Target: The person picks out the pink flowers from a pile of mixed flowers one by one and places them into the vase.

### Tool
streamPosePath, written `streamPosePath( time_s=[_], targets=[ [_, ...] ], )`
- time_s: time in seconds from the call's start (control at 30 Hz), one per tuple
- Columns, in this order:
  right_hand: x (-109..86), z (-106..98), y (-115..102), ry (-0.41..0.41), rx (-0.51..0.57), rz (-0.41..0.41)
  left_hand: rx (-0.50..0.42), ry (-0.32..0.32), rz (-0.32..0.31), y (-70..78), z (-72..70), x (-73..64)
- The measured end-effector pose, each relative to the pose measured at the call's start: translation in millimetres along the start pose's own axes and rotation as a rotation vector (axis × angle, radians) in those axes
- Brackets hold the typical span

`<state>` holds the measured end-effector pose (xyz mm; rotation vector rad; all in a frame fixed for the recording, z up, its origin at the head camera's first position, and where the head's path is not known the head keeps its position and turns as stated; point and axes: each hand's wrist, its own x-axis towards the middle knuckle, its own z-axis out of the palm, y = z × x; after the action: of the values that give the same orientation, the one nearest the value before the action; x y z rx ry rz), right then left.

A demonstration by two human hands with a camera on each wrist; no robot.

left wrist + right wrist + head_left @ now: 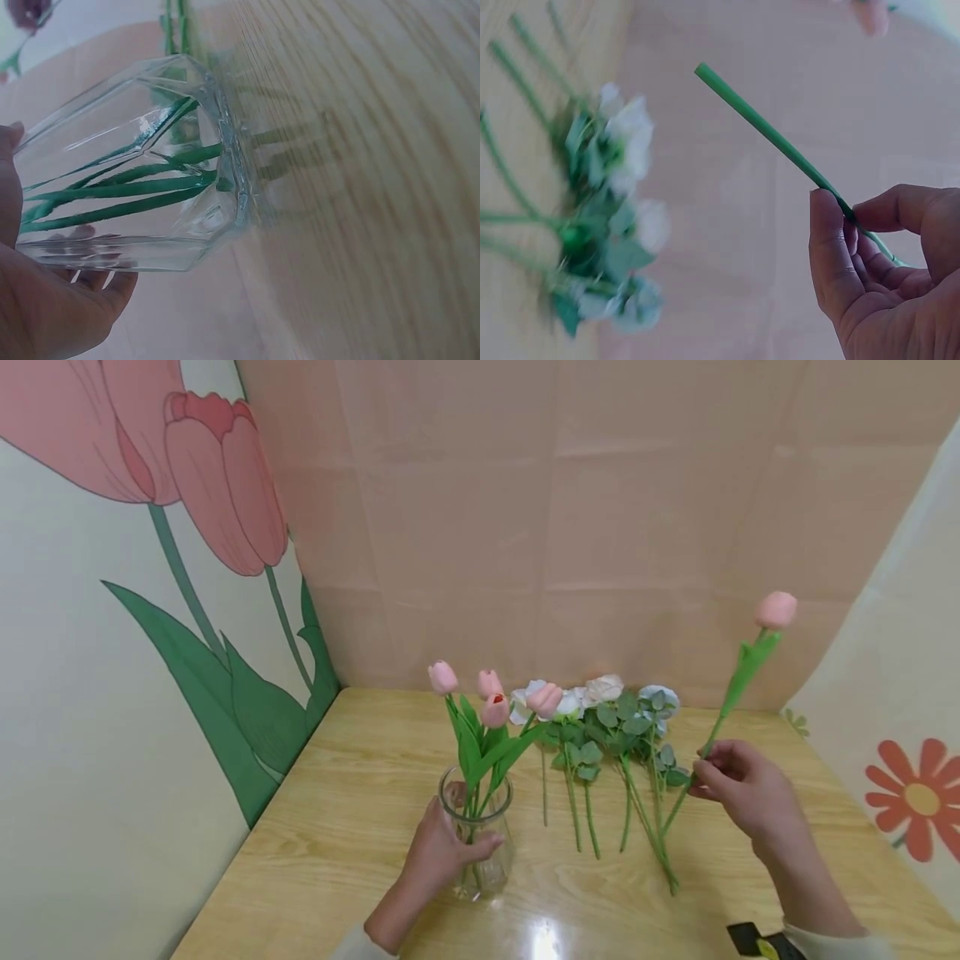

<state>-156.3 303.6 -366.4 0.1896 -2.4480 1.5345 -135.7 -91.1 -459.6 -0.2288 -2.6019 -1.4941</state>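
Note:
My left hand (437, 853) grips a clear glass vase (497, 862) round its side, thumb across the front. Several pink tulips (495, 711) stand in this vase, leaning outward above the rim. Their green stems (142, 202) reach down to the thick faceted base in the left wrist view, where the vase stands on the wooden surface. On the right, my right hand (753, 793) pinches the stem of another pink tulip (777, 610) between thumb and fingers. It is raised and tilted, bloom up and to the right. The lower stem (761, 127) sticks out free past the fingertips.
White and pale blue flowers (603, 689) with green leaves lie on the wooden table (330, 827), right of the vase, stems pointing toward me. A pink-brown backdrop (637, 518) rises behind. Printed tulip (225, 485) and daisy (922, 799) panels flank the table.

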Motion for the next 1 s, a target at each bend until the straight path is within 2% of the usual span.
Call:
streamPosePath(
  time_s=[0.17,0.4,0.73,1.0],
  targets=[
    [-7.3,19,-28,0.015,0.042,-0.053,-0.006,-0.014,0.01,-0.1,-0.4,-0.2],
    [-17.1,49,-69,0.011,0.044,-0.114,-0.009,-0.015,0.016,-0.2,-1.6,0.0],
    [-21.8,93,-116,0.023,0.164,-0.181,-0.021,-0.017,0.01,-2.2,-1.6,-1.8],
    [-15.2,125,-136,0.066,0.15,-0.262,-0.028,-0.002,0.071,1.1,-2.0,-1.4]
  ],
)
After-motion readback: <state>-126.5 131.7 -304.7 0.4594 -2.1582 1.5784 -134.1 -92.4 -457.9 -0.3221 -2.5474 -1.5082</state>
